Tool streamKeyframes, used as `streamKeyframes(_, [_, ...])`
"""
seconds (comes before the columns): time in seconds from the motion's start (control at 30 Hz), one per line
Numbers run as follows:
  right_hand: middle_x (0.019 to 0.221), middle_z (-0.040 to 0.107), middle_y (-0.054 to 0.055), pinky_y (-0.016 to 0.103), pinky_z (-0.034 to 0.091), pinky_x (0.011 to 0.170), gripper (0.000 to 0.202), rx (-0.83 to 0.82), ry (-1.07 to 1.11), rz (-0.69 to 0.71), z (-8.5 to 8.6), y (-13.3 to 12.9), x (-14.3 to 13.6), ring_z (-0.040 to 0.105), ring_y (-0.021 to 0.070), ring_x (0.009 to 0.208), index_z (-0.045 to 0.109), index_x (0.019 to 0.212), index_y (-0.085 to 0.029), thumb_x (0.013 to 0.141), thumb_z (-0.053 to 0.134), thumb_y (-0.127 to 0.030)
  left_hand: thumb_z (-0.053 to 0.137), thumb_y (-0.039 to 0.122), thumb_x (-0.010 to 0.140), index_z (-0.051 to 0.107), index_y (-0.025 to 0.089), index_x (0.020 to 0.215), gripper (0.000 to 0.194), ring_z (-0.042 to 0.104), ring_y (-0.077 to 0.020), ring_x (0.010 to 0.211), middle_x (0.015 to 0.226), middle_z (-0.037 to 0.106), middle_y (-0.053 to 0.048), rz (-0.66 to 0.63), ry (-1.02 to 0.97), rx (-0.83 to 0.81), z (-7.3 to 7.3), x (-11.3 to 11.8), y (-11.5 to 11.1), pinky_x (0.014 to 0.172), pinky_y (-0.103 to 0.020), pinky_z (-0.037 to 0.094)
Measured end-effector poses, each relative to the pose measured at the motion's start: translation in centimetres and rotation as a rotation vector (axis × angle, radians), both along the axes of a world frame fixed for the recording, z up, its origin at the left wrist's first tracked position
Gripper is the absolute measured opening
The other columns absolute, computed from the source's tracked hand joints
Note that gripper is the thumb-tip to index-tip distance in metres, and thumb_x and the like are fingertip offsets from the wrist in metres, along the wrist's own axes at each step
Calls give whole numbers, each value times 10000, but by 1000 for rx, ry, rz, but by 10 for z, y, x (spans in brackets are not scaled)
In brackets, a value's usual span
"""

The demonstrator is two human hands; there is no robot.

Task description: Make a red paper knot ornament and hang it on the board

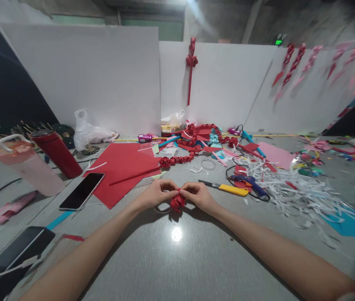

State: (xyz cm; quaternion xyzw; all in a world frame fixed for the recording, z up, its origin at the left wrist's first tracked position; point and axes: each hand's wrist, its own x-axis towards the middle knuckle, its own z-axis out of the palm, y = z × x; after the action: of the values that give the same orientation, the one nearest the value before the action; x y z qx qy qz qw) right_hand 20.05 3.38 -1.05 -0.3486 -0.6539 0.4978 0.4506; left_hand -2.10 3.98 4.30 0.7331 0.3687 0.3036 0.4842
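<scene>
A small red folded-paper flower [177, 203] is held between my two hands, just above the grey table. My left hand [159, 193] pinches its upper left edge between thumb and fingers. From the other side, my right hand [199, 195] grips the top right part the same way, the fingertips of both hands almost meeting. Part of the flower is hidden by the fingers. Beyond the hands lies a red braided paper chain [177, 161], partly over a large sheet of red paper [124, 167].
A yellow utility knife [233, 190] and a blue glue gun [253, 186] lie right of my hands, before a heap of white paper strips [297, 196]. At left are a phone [82, 191], a red bottle [58, 154] and a pink tumbler [29, 167]. White panels [227, 92] stand behind.
</scene>
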Motion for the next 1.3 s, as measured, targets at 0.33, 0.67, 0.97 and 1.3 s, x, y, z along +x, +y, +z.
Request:
streamKeyframes(0.33, [740, 693, 14, 278, 474, 655, 235, 268, -119, -114, -2, -6, -1, 623, 152, 682, 729, 774, -197, 953, 728, -349, 790, 433, 861, 749, 170, 830, 268, 695, -183, 742, 814, 754, -82, 14, -53, 6, -5, 3, -2, 668, -286, 523])
streamKeyframes(0.67, [778, 688, 13, 302, 477, 707, 182, 496, -156, -174, 1, -10, -1, 631, 160, 724, 705, 810, -212, 977, 699, -286, 764, 363, 877, 745, 181, 821, 191, 674, -177, 741, 803, 730, -63, 15, -46, 78, -6, 3, 0, 698, -302, 527])
streamKeyframes(0.97, [752, 646, 5, 306, 464, 674, 216, 488, -118, -373, -6, -5, -1, 585, 161, 691, 649, 764, -215, 959, 706, -291, 692, 415, 929, 645, 253, 1134, 266, 685, -190, 974, 1130, 682, -57, -132, -106, -104, -17, 5, 0, 786, -302, 571])
streamKeyframes(1.3, [767, 653, 10, 306, 469, 676, 214, 454, -95, -380, -10, -2, 0, 586, 162, 701, 650, 777, -214, 956, 708, -317, 714, 238, 853, 591, 280, 1194, 365, 655, -168, 993, 1144, 643, -33, -187, -203, -113, -17, 7, -5, 833, -299, 530])
